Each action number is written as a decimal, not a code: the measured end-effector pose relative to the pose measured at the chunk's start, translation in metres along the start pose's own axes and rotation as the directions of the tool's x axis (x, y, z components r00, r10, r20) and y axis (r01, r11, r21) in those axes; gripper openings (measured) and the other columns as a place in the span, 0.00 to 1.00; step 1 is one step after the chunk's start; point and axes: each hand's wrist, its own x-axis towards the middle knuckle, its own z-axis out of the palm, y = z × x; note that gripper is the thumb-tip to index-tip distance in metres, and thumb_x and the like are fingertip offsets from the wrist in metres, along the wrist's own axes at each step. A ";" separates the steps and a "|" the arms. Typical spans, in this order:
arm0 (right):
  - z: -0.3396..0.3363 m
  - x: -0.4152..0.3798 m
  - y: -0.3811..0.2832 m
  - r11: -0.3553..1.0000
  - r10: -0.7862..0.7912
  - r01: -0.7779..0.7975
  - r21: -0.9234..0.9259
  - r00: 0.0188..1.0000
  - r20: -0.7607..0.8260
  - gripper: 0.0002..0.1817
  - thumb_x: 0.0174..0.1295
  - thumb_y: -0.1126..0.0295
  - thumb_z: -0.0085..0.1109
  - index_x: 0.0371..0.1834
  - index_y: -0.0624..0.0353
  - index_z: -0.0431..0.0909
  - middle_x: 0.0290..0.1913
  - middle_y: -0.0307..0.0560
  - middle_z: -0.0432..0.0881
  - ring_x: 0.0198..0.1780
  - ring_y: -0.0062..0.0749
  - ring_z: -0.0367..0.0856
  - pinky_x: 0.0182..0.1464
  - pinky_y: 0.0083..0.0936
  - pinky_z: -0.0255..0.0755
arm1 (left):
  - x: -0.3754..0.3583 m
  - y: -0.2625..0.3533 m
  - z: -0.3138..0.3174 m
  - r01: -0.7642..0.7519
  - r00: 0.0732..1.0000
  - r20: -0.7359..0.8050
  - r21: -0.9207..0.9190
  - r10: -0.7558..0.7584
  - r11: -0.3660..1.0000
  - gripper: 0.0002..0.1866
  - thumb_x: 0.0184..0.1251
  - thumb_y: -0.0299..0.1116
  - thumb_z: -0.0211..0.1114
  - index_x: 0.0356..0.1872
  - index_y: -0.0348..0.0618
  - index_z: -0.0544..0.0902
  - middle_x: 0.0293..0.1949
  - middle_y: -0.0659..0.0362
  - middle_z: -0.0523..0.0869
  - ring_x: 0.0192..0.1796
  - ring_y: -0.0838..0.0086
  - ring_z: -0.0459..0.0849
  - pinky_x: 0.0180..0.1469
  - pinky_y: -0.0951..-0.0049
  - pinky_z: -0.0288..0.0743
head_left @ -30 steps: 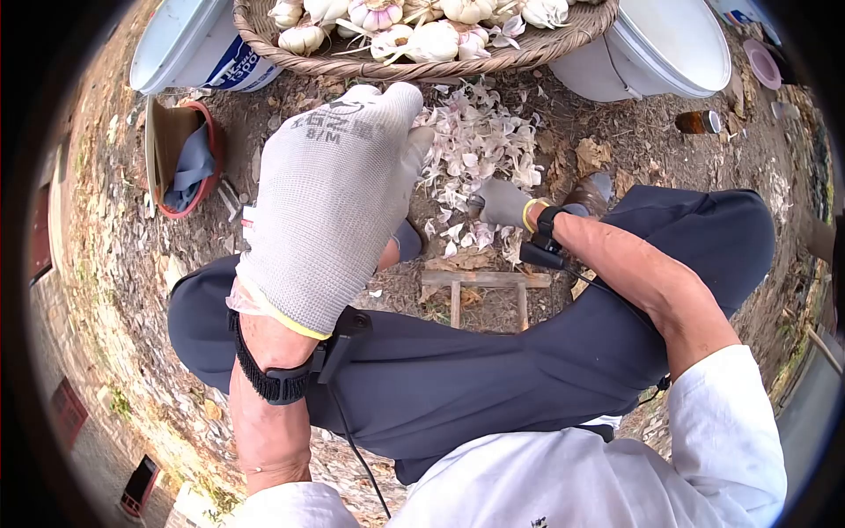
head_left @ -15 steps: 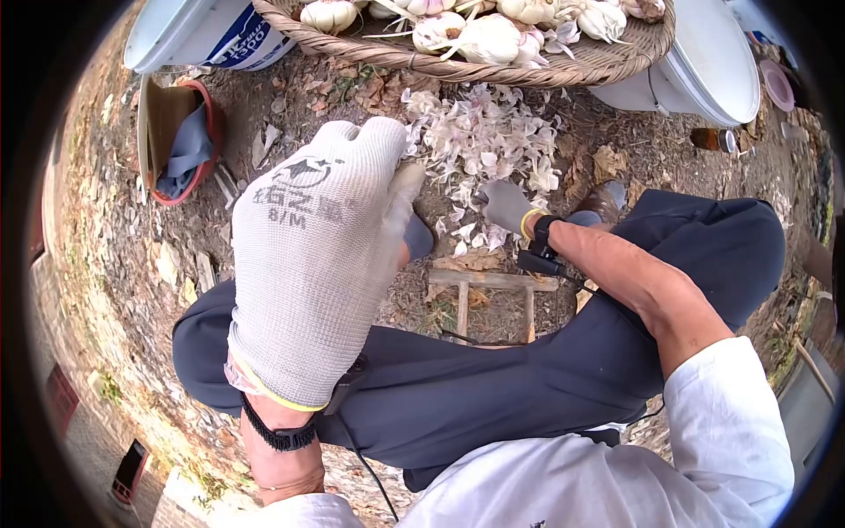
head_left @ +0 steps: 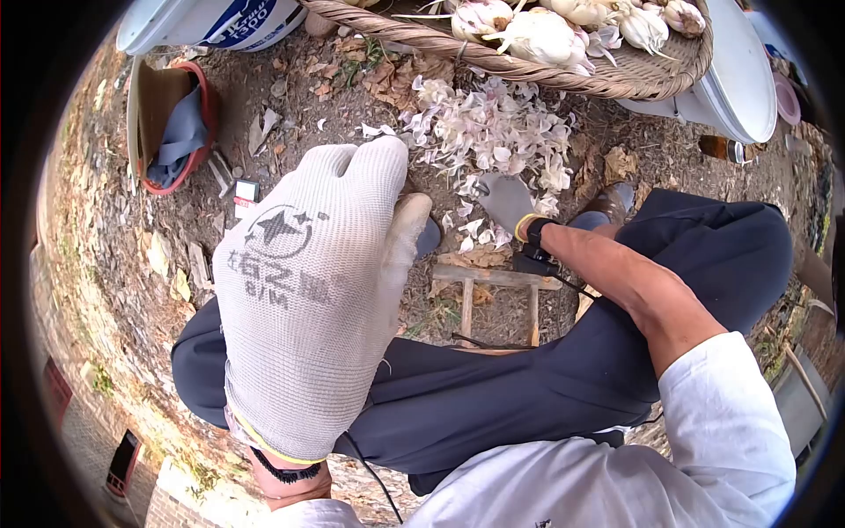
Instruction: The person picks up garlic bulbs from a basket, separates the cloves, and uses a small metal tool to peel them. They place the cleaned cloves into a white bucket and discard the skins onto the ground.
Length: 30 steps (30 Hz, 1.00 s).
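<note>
Both hands wear pale knit gloves. Left hand (head_left: 308,299) is raised close to the camera, back outward, fingers curled shut; whether it holds anything I cannot tell. Right hand (head_left: 506,201) reaches down into the pile of garlic skins (head_left: 493,141) on the dirt, its grip hidden, just below the woven basket (head_left: 546,75) of garlic bulbs (head_left: 546,35)
</note>
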 end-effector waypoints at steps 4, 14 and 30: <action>0.005 0.000 -0.009 0.996 0.022 -0.021 -0.087 1.000 0.010 0.16 0.66 0.61 0.67 0.50 0.61 0.85 0.50 0.62 0.90 0.53 0.60 0.89 0.56 0.51 0.80 | 0.000 -0.001 -0.002 0.027 0.999 0.026 0.000 -0.027 1.000 0.18 0.70 0.24 0.74 0.59 0.39 0.88 0.48 0.48 0.91 0.46 0.53 0.93 0.49 0.64 0.85; 0.021 0.003 -0.006 0.942 -0.173 0.152 -0.299 0.984 -0.043 0.08 0.63 0.75 0.60 0.44 0.62 0.83 0.38 0.61 0.88 0.42 0.59 0.91 0.46 0.51 0.83 | 0.005 0.002 -0.007 0.088 0.993 0.073 0.027 -0.090 0.996 0.20 0.68 0.23 0.74 0.61 0.40 0.87 0.49 0.48 0.90 0.45 0.54 0.92 0.49 0.63 0.83; 0.012 0.002 -0.007 0.898 -0.282 0.272 -0.346 0.959 0.023 0.11 0.62 0.77 0.61 0.47 0.63 0.82 0.44 0.61 0.88 0.46 0.57 0.91 0.45 0.49 0.84 | 0.004 0.005 -0.006 0.057 0.997 0.060 0.012 -0.058 0.998 0.20 0.68 0.24 0.74 0.61 0.40 0.87 0.49 0.47 0.90 0.46 0.51 0.92 0.49 0.61 0.83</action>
